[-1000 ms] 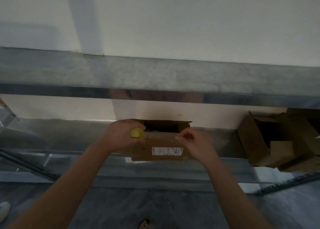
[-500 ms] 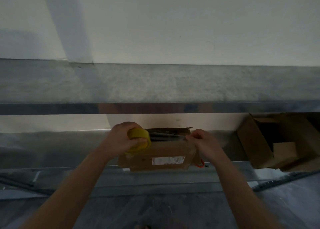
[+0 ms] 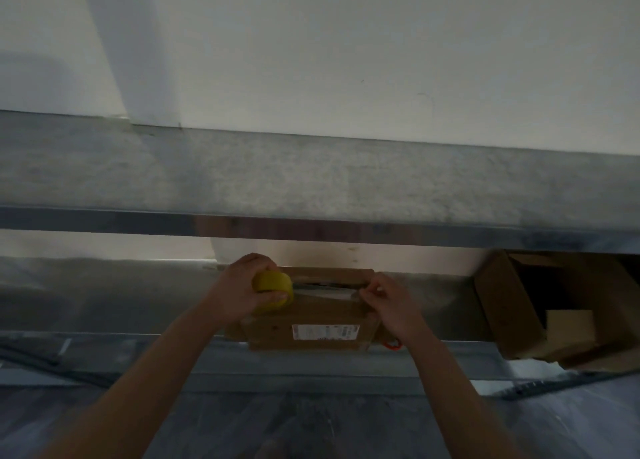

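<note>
Taping a brown box on the low shelf

The left hand (image 3: 239, 288) is curled round a yellow tape roll (image 3: 272, 282). The fingers go over the top of the roll and the thumb presses on its near side. The roll sits at the top left corner of the brown box (image 3: 311, 316) and touches it.

A thin strip of clear tape (image 3: 325, 290) runs from the roll across the top of the box to the right. The right hand (image 3: 391, 302) pinches the far end of that strip with its thumb and fingertips, at the top right corner of the box. Both arms reach forward from the bottom of the view.

The box stands at the front edge of the low shelf (image 3: 121, 302), about in the middle. Its front side faces us and has a white label (image 3: 325, 331) on it. The flaps on top are folded down, with a dark gap between them under the tape. A small orange thing (image 3: 393, 345) peeks out by the bottom right corner of the box, just under the right wrist. I cannot tell what it is.

At the right end of the same shelf, well apart, lies an open box (image 3: 512, 302) tipped on its side, with a smaller box (image 3: 568, 330) inside it. Above it all runs a grey upper shelf (image 3: 311, 181), from left edge to right edge. Behind that is a pale wall (image 3: 346, 60). Below the arms is the grey floor (image 3: 311, 424)
</note>
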Action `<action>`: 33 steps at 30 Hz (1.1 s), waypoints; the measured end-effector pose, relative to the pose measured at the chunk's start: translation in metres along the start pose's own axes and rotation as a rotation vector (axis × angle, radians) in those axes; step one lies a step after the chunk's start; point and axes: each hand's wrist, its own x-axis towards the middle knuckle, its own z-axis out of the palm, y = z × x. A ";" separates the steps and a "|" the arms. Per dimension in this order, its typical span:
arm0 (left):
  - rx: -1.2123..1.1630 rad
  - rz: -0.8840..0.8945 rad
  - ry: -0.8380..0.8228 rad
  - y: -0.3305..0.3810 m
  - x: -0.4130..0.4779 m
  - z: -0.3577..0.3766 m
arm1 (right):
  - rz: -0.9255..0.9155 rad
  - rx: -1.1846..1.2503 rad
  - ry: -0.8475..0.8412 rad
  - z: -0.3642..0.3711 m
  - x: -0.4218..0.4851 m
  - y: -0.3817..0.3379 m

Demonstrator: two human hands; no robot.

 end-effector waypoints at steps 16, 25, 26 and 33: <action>0.252 0.022 -0.022 0.023 0.043 0.014 | 0.233 0.382 0.024 0.002 0.020 0.024; 0.375 0.049 -0.074 0.021 0.055 0.028 | 0.285 0.437 -0.095 -0.027 0.025 0.038; 0.406 0.067 -0.077 0.022 0.055 0.030 | 0.282 0.375 -0.097 -0.035 0.026 0.041; 0.369 0.150 -0.126 0.027 0.050 0.040 | 0.273 0.207 -0.077 -0.039 0.033 0.060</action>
